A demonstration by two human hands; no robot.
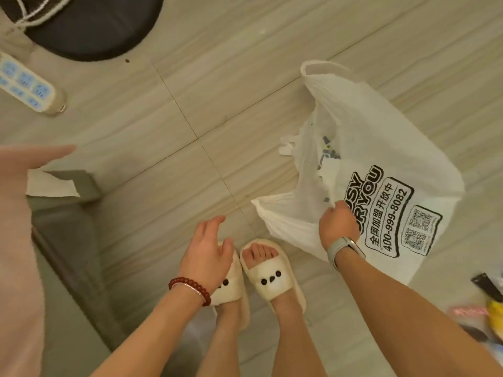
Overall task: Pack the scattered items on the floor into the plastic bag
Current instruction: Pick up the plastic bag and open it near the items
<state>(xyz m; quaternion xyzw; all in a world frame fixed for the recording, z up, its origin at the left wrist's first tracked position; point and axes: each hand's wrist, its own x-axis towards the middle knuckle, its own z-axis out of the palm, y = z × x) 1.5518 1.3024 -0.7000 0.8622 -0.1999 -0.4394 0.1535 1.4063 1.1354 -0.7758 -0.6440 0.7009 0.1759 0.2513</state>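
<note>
White plastic bag lies on the tiled floor, its rim pinched up by the right hand to keep the mouth open — the left hand, fingers apart, hovers empty, seemingly free to fetch items.

You get warm, even indoor light with a yellowish cast; nothing is dim. The bag is the brightest thing, its white plastic near washed out above the black print, which stays readable. Shadows are soft: a faint one lies under the bag's edge, a darker one beside the grey box far left of the bag. The whole frame is slightly soft. The pink shape at the far left is badly blurred. Floor lines left of the bag bow with wide-angle distortion
</note>
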